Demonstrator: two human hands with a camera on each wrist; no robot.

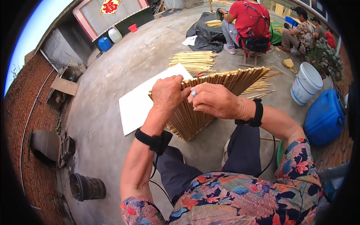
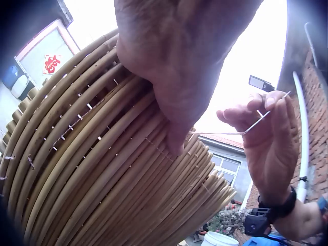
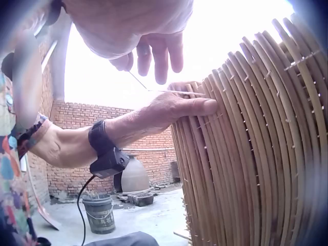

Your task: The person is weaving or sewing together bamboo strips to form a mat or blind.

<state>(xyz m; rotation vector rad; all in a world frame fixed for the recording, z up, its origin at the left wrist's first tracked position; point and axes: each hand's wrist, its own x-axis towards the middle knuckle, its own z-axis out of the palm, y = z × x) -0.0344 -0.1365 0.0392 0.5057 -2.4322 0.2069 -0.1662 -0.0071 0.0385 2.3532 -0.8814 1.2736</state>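
A mat of stiff stalks (image 1: 193,116), stitched together in rows with pale thread, stands tilted before the person's knees. The left hand (image 1: 168,92) grips its upper edge, and the thumb (image 3: 197,106) presses on the stalks in the right wrist view. Just right of it, the right hand (image 1: 215,101) pinches a thin needle (image 2: 256,122) between thumb and fingertips, away from the mat. A pale thread (image 3: 177,93) stretches from the needle to the stalks beside the left hand. A ring shows on one right finger. Both wrists wear black camera straps.
Behind the mat lies a white board (image 1: 138,101), with loose stalks (image 1: 193,61) beyond it. A white bucket (image 1: 306,83) and blue drum (image 1: 325,118) stand at right. A dark bucket (image 1: 88,186) is at lower left. Several people sit farther back, one in a red shirt (image 1: 249,20).
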